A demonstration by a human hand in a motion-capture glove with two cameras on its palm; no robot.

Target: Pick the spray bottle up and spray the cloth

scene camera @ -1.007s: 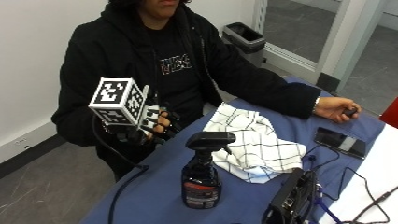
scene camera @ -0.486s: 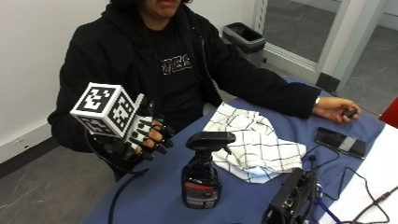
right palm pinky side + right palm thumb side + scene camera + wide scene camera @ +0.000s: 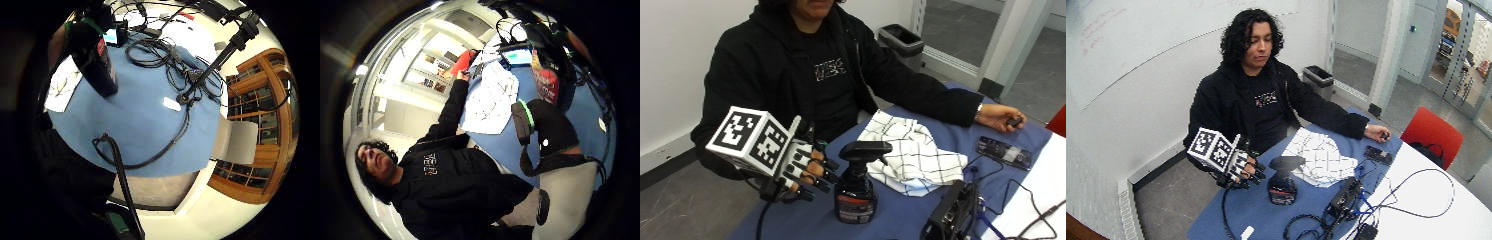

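The gloved right hand (image 3: 803,172) hovers at lower left, fingers loosely spread, holding nothing; the bare left hand (image 3: 1001,117) rests at right.

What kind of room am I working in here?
Probably an office or lab room: a whiteboard on the wall, glass doors, and a blue-covered table strewn with cables and recording gear.

Nothing here reads clearly to me. My black sweatshirt (image 3: 783,80) carries a white print on the chest, but its letters are too small to make out. The spray bottle (image 3: 856,192) near my gloved hand wears a red and white label low on its dark body, and its wording cannot be read either.
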